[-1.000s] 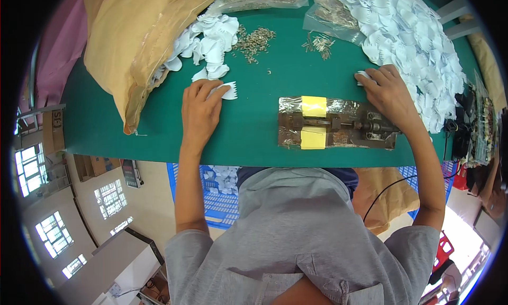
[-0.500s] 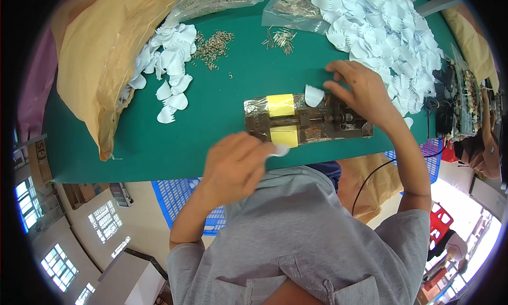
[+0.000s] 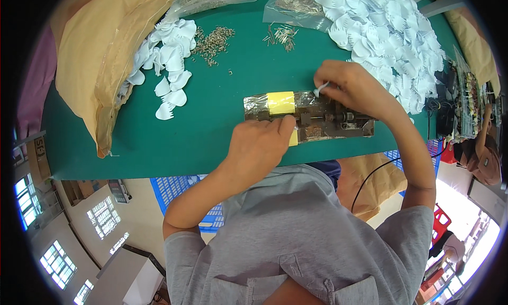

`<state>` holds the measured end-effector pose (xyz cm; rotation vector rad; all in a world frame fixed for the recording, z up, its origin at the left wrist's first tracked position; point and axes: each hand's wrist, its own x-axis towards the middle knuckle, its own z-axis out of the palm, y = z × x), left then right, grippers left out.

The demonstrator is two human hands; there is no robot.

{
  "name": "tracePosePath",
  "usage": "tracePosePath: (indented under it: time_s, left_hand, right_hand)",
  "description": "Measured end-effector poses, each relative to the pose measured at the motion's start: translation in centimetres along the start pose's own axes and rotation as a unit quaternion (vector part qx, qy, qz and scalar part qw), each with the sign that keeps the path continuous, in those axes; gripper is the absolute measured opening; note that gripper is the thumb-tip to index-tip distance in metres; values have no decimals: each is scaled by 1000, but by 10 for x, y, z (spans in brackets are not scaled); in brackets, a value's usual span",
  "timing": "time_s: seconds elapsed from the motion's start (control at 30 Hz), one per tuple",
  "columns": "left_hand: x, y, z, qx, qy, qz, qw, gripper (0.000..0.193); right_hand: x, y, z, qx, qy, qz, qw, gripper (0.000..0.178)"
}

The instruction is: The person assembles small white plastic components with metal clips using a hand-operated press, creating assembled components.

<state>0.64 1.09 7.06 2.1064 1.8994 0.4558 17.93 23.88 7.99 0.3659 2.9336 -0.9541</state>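
A dark metal jig [image 3: 312, 131] with yellow tape [image 3: 280, 102] lies on the table in front of me. My left hand [image 3: 262, 143] is closed in a pinch over the middle of the jig, by the tape. A bit of white shows at its fingertips; most of what it holds is hidden. Above the jig's far edge, my right hand [image 3: 352, 88] pinches a white toothed plastic piece [image 3: 319, 89], like half of a hair claw clip, tilted edge-on. A big heap of the same white pieces [image 3: 378, 35] lies just beyond that hand.
More white pieces [image 3: 172, 96] spill from a brown paper sack [image 3: 100, 61] at left. Small metal springs [image 3: 213, 44] and thin metal pins [image 3: 284, 36] lie on the green table [image 3: 211, 98] below clear plastic bags [image 3: 296, 11]. A blue crate [image 3: 211, 220] stands under the front edge.
My left hand has moved up and right from the near edge onto the jig with its white piece. My right hand has closed on the white piece that lay at the jig's far side.
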Motion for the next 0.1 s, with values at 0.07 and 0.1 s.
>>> tracePosePath:
  time_s: [0.07,0.1]
  left_hand:
    - [-3,-6,-3,-4,-6,-3,1000,16]
    - [-3,-9,-5,-10,-12,-1,1000,22]
  right_hand:
    - [1,-16,-1,143,40,62,987,28]
    - [-1,-13,5,186,57,39,980,33]
